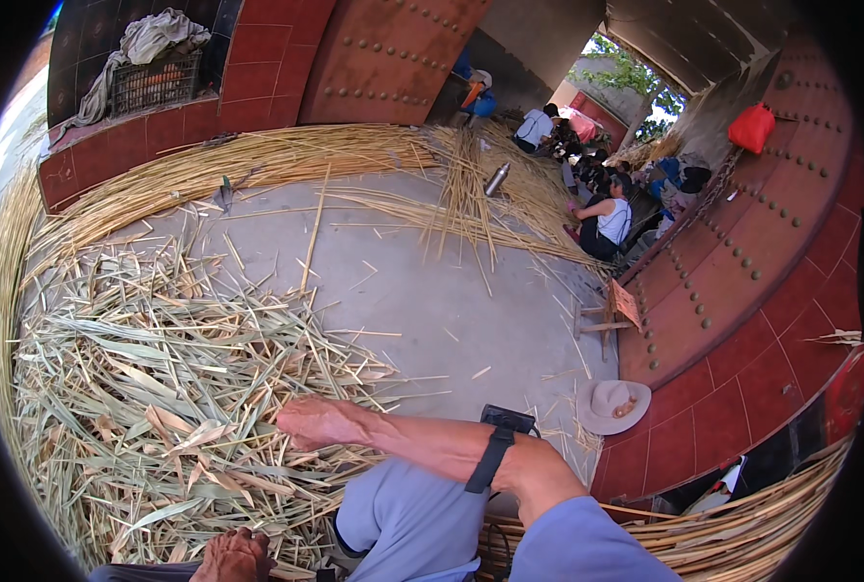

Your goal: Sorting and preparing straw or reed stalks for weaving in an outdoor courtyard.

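Observation:
My right hand (317, 422) is loosely curled at the end of my outstretched forearm, over the right side of a heap of dry reed leaves and stalk pieces (148, 364). Its fingers face away, so whether it holds anything is hidden. At the bottom edge my left hand (234, 556) is bent beside my dark trouser leg, close to the heap's lower edge; its palm side is not visible. A black strap (491, 458) with a small black device is around my right forearm. My knee in grey-blue cloth (403, 502) is between the hands.
Long reed stalks (257, 153) lie along the red-tiled wall; more are at the lower right (752, 516). A hat (614, 406), a small wooden stool (606, 318) and a metal bottle (497, 180) stand about the floor. People (610, 218) sit by the doorway beyond.

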`<action>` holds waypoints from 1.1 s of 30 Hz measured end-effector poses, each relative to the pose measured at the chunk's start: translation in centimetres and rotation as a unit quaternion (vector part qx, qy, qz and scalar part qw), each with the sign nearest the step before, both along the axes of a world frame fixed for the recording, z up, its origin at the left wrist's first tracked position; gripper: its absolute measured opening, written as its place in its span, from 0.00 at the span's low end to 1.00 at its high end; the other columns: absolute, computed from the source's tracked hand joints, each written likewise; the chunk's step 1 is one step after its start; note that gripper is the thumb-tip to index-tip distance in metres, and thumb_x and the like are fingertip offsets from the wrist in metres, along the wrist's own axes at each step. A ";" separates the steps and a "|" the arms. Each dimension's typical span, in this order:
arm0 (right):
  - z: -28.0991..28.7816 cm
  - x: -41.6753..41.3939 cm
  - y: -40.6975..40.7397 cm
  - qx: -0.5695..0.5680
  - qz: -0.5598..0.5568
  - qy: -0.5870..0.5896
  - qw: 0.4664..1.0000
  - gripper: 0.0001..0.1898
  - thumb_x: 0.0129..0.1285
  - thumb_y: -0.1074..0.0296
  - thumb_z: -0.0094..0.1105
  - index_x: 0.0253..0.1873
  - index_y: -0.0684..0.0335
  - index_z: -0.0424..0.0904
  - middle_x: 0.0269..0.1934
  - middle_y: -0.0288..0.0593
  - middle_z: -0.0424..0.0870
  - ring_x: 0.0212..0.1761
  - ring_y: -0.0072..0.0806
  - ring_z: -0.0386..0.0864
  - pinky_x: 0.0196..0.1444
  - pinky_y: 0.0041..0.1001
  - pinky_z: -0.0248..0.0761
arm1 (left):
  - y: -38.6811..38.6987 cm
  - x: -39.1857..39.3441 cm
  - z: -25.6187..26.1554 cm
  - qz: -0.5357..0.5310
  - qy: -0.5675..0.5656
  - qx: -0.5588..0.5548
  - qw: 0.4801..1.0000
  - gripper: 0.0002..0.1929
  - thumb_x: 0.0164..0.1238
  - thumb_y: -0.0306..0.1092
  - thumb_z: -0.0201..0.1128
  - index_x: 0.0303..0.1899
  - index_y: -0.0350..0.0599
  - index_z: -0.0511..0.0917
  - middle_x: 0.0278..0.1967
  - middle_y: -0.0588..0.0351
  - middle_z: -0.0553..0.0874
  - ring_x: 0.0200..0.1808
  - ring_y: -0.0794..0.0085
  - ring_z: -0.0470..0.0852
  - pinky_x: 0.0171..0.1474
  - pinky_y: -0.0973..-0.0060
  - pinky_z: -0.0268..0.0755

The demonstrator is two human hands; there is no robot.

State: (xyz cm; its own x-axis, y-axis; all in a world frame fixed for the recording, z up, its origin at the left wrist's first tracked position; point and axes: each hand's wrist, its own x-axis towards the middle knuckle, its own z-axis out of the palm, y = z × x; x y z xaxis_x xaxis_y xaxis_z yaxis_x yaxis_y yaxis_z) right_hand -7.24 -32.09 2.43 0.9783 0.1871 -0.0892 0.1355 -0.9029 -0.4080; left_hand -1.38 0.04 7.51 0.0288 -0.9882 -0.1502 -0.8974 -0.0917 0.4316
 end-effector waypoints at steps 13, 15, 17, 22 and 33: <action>0.0 0.0 0.0 -0.006 0.005 0.023 1.000 0.06 0.45 0.76 0.50 0.27 0.71 0.65 0.23 0.52 0.67 0.25 0.45 0.67 0.29 0.39 0.62 | 0.3 0.1 -1.1 -0.009 -0.035 0.046 0.998 0.15 0.63 0.40 0.51 0.45 0.41 0.71 0.34 0.48 0.75 0.38 0.57 0.74 0.41 0.61 0.66; 0.4 0.1 0.0 -0.011 0.004 0.050 0.999 0.06 0.45 0.76 0.50 0.27 0.71 0.65 0.23 0.52 0.67 0.25 0.45 0.67 0.29 0.39 0.62 | 0.2 0.1 -0.8 -0.009 -0.028 0.037 0.999 0.15 0.63 0.40 0.51 0.45 0.41 0.71 0.34 0.48 0.75 0.38 0.57 0.74 0.41 0.61 0.66; 1.0 0.4 0.3 -0.014 0.005 0.075 0.997 0.06 0.45 0.76 0.50 0.27 0.70 0.65 0.23 0.52 0.67 0.25 0.45 0.67 0.29 0.39 0.62 | 0.2 0.1 -0.6 -0.007 -0.021 0.029 0.999 0.15 0.62 0.40 0.52 0.45 0.41 0.71 0.34 0.48 0.75 0.38 0.57 0.74 0.41 0.60 0.66; 1.1 0.0 0.2 -0.007 0.014 0.050 0.999 0.07 0.48 0.73 0.51 0.26 0.70 0.63 0.21 0.50 0.65 0.24 0.42 0.65 0.28 0.38 0.61 | 0.1 -0.1 -0.8 0.003 -0.018 0.020 1.000 0.13 0.61 0.40 0.54 0.42 0.41 0.72 0.33 0.48 0.75 0.38 0.56 0.74 0.41 0.60 0.66; 1.2 -0.7 -0.1 0.013 0.034 0.050 0.998 0.10 0.52 0.71 0.51 0.28 0.67 0.58 0.23 0.46 0.60 0.24 0.39 0.60 0.29 0.35 0.58 | -0.1 0.0 0.0 0.007 0.006 -0.021 1.000 0.08 0.59 0.35 0.54 0.35 0.42 0.71 0.29 0.48 0.74 0.35 0.54 0.73 0.38 0.60 0.65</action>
State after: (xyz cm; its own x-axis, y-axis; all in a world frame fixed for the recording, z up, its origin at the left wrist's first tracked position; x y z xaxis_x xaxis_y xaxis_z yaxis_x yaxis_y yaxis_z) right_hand -7.98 -32.18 3.65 0.9499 0.2554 -0.1803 0.1527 -0.8823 -0.4453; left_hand -1.41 -0.07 7.47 0.0414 -0.9931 -0.1098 -0.8907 -0.0865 0.4462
